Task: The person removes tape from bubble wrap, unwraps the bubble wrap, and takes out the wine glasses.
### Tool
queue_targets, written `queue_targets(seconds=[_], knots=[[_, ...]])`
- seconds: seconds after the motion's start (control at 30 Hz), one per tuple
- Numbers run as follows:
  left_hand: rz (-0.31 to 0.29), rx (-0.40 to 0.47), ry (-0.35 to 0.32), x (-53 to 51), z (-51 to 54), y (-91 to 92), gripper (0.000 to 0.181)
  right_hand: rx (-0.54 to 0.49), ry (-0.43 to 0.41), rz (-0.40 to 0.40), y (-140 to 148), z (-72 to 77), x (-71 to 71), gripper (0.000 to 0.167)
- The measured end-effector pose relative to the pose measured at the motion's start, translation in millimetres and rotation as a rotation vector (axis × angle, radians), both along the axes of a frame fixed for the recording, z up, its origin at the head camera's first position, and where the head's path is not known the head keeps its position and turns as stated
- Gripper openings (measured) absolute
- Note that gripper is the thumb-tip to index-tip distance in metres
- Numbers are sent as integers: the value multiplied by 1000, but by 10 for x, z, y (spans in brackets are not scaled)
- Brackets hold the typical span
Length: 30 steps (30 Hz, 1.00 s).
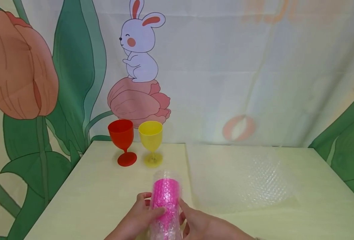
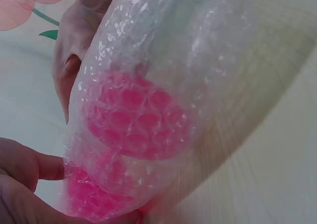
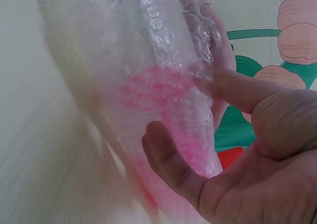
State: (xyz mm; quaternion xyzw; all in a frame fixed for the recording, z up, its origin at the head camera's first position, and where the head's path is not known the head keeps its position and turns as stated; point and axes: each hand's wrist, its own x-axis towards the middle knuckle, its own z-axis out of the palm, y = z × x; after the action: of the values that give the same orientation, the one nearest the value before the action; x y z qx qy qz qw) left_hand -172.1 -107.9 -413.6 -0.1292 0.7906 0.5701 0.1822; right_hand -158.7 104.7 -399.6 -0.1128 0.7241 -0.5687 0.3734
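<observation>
Well, I have the pink cup (image 1: 168,188) rolled inside clear wrap (image 1: 164,174), between both hands at the near side of the table (image 1: 83,190). My left hand (image 1: 134,218) grips the roll, thumb across its front. My right hand (image 1: 202,224) holds the other side, thumb against the wrap; its fingers seem to close on it too, though they're partly hidden. Beyond stand the red cup (image 1: 121,135) and, just beside it, the yellow cup (image 1: 151,136); a bubble sheet (image 1: 264,183) lies flat to the right.
</observation>
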Motion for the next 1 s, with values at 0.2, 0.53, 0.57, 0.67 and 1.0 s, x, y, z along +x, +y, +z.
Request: queue_targets(seconds=[0.2, 0.53, 0.57, 0.67, 1.0], knots=[[-47, -35, -71, 23, 83, 0, 82, -65, 19, 97, 118, 53, 16, 90], [-150, -11, -122, 90, 107, -2, 113, -87, 16, 125, 164, 33, 21, 98], [-149, -2, -138, 93, 108, -7, 115, -65, 43, 128, 157, 36, 15, 98], [-145, -16, -143, 97, 100, -7, 117, -11, 58, 96, 126, 44, 26, 101], [-118, -46, -27, 114, 41, 62, 110, 128, 267, 14, -36, 81, 94, 34]])
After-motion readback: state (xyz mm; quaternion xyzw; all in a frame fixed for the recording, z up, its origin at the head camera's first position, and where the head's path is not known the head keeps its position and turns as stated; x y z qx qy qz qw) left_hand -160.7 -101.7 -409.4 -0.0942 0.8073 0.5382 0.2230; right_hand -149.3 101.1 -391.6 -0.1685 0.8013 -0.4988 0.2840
